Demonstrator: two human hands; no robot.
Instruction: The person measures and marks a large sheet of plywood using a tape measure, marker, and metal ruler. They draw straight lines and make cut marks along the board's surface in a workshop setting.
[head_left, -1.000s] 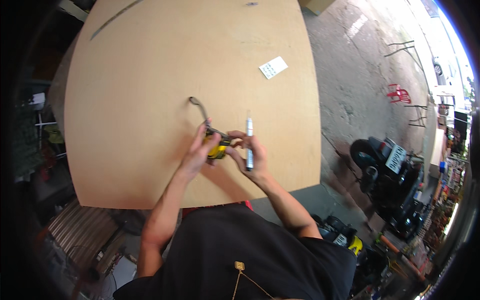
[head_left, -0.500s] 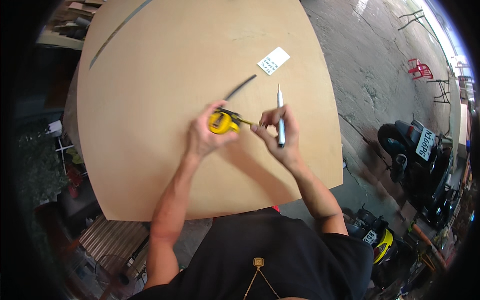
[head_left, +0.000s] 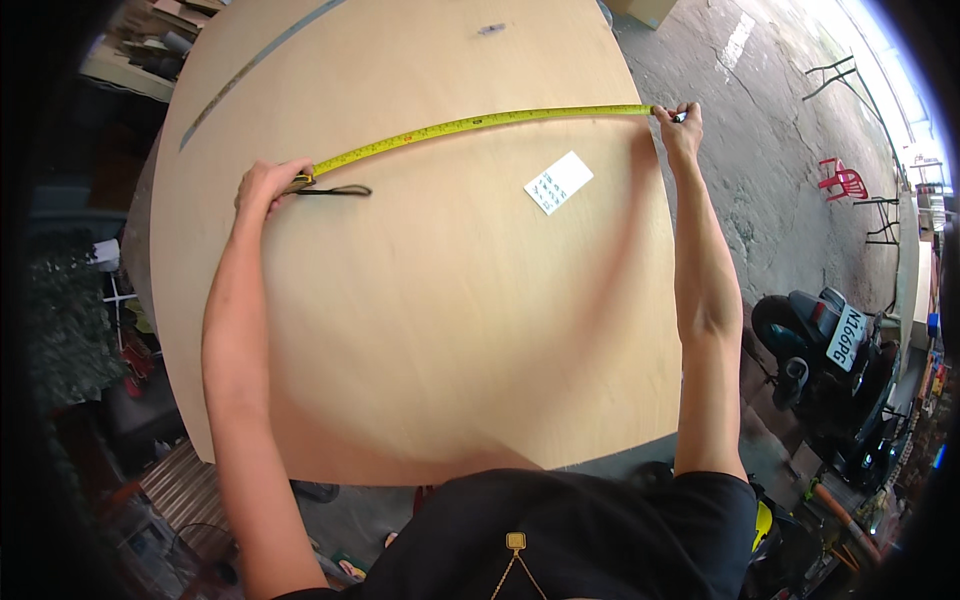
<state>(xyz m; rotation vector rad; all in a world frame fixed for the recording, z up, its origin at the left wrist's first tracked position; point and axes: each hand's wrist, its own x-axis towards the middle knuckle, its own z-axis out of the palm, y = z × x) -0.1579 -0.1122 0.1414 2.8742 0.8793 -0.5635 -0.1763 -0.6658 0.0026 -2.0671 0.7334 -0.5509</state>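
A yellow tape blade (head_left: 470, 124) is drawn out in a slight curve across the large wooden board (head_left: 450, 300). My left hand (head_left: 268, 186) is closed round the tape measure's case at the left end, mostly hiding it; a black wrist strap (head_left: 345, 190) trails from it over the board. At the board's right edge, my right hand (head_left: 684, 132) pinches the free end of the blade. A dark tip of the pen (head_left: 680, 117) shows among its fingers; the rest of the pen is hidden. Below the blade lies a white paper note (head_left: 558, 183) with handwriting.
A long thin grey strip (head_left: 260, 66) lies at the board's far left, and a small greyish patch (head_left: 491, 30) is near the top. To the right, on the concrete floor, stand a parked motorcycle (head_left: 825, 335) and a red chair (head_left: 842, 180). A cardboard box (head_left: 645, 10) sits beyond the board.
My hands have moved apart and farther forward, left hand leftward, right hand to the right edge. Much more blade is pulled out. The pen, earlier upright in view, is now mostly hidden.
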